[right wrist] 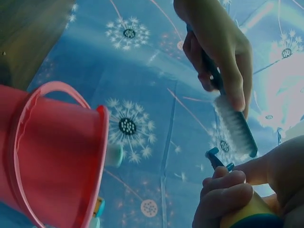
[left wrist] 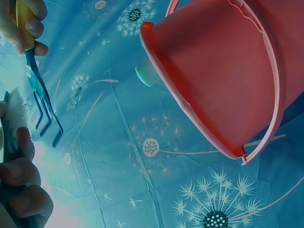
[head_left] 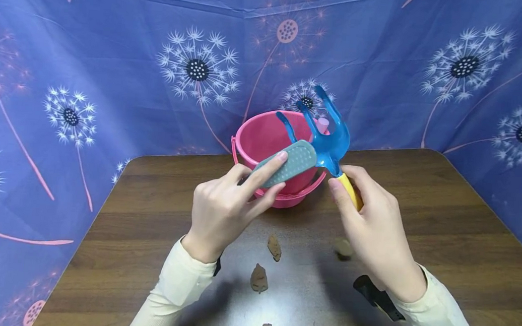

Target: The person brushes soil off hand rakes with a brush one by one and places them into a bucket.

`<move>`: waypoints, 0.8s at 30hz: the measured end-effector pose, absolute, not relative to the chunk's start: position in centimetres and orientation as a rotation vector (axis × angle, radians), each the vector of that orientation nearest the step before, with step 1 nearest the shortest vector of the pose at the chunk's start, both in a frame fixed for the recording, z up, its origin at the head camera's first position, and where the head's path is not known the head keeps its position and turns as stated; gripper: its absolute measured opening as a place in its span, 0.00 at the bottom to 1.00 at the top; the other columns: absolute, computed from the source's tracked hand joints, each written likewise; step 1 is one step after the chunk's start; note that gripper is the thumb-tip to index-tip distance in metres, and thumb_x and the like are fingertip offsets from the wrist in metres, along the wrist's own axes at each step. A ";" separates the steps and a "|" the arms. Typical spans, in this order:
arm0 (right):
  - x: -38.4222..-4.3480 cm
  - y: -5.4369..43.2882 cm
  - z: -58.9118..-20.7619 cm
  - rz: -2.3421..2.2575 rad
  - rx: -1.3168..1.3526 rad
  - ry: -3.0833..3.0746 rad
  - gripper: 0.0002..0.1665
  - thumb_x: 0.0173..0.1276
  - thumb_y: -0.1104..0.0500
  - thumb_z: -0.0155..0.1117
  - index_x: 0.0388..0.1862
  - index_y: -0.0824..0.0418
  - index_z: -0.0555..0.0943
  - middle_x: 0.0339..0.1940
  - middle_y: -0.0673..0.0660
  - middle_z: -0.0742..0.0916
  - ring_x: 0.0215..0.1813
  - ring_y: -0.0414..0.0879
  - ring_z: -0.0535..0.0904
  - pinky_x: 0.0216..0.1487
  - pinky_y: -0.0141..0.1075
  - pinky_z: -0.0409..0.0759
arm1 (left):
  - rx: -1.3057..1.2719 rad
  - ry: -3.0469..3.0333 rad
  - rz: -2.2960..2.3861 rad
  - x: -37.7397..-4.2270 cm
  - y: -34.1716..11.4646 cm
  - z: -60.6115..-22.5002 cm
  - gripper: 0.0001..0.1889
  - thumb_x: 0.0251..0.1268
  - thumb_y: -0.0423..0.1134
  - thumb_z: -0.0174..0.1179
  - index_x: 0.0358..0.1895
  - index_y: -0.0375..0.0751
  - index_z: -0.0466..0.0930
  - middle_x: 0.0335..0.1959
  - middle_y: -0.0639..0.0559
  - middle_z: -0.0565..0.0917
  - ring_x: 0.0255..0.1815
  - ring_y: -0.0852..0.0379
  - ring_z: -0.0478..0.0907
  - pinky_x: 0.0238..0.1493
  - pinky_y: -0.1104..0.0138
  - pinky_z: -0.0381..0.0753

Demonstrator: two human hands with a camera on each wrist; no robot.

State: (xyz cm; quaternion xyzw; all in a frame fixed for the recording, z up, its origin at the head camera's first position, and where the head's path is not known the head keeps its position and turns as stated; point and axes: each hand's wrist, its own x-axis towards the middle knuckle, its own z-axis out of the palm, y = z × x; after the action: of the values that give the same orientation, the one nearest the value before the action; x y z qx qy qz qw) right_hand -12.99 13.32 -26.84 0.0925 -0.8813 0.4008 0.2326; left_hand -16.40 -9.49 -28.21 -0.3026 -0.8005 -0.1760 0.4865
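Note:
My left hand (head_left: 223, 208) grips a grey-green scrub brush (head_left: 295, 163), index finger along its back. White bristles (right wrist: 232, 123) show on its underside in the right wrist view. In my right hand (head_left: 372, 226) is a toy hand rake, held by its yellow handle (head_left: 350, 189). Its blue three-pronged head (head_left: 332, 143) points up and away, and the brush end overlaps the base of the prongs in the head view. Behind both tools stands a pink bucket (head_left: 255, 137) with its handle hanging down in front.
Several brown clumps (head_left: 259, 278) lie on the wooden table (head_left: 148, 215) below my hands. A greyish-brown round lump (head_left: 343, 248) is near my right wrist. Something pale purple (head_left: 322, 125) sticks up at the bucket's rim. A blue dandelion-print cloth (head_left: 128, 47) hangs behind the table.

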 end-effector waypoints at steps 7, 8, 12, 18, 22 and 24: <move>-12.5 12.9 -27.1 1.127 0.329 -2.396 0.09 0.74 0.58 0.64 0.51 0.55 0.83 0.29 0.48 0.82 0.28 0.38 0.71 0.30 0.26 0.67 | -0.735 -1.971 -0.372 -16.6 -9.4 -28.4 0.22 0.66 0.52 0.68 0.63 0.58 0.83 0.23 0.53 0.77 0.14 0.62 0.69 0.14 0.69 0.62; -12.5 12.9 -27.0 1.136 0.329 -2.383 0.09 0.74 0.59 0.64 0.50 0.55 0.83 0.29 0.48 0.82 0.28 0.37 0.70 0.30 0.26 0.67 | -0.726 -1.975 -0.369 -16.7 -9.5 -28.5 0.22 0.66 0.52 0.68 0.63 0.58 0.83 0.24 0.53 0.77 0.14 0.62 0.69 0.14 0.69 0.62; -12.7 12.9 -26.9 1.151 0.318 -2.339 0.09 0.74 0.60 0.64 0.50 0.57 0.83 0.28 0.49 0.81 0.27 0.37 0.70 0.29 0.27 0.66 | -0.682 -1.979 -0.368 -17.0 -10.0 -28.5 0.22 0.66 0.51 0.68 0.63 0.58 0.83 0.25 0.51 0.79 0.14 0.61 0.71 0.13 0.68 0.63; -12.9 13.0 -27.0 1.144 0.271 -2.365 0.09 0.75 0.57 0.63 0.50 0.59 0.82 0.28 0.49 0.80 0.28 0.39 0.70 0.30 0.29 0.66 | -0.623 -1.947 -0.389 -17.3 -10.6 -28.2 0.21 0.67 0.50 0.67 0.62 0.57 0.84 0.24 0.50 0.79 0.12 0.59 0.69 0.12 0.66 0.62; -13.1 13.2 -27.2 1.111 0.225 -2.444 0.10 0.79 0.55 0.55 0.50 0.55 0.82 0.31 0.50 0.80 0.31 0.41 0.70 0.34 0.29 0.66 | -0.639 -1.893 -0.424 -17.1 -10.7 -28.0 0.19 0.68 0.50 0.66 0.61 0.54 0.85 0.23 0.50 0.78 0.12 0.59 0.68 0.12 0.67 0.58; -13.4 13.1 -27.3 1.070 0.242 -2.495 0.12 0.81 0.55 0.52 0.52 0.57 0.81 0.33 0.52 0.80 0.34 0.43 0.70 0.37 0.31 0.67 | -0.657 -1.866 -0.437 -17.0 -10.6 -27.9 0.18 0.69 0.51 0.65 0.59 0.53 0.85 0.23 0.50 0.77 0.11 0.59 0.67 0.12 0.67 0.58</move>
State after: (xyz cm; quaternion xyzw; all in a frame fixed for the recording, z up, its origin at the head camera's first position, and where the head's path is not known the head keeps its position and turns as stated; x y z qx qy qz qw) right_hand -13.36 13.15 -27.34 0.0870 -0.8957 0.3840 0.2066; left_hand -16.99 -10.57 -27.91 -0.2750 -0.7815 -0.1831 0.5292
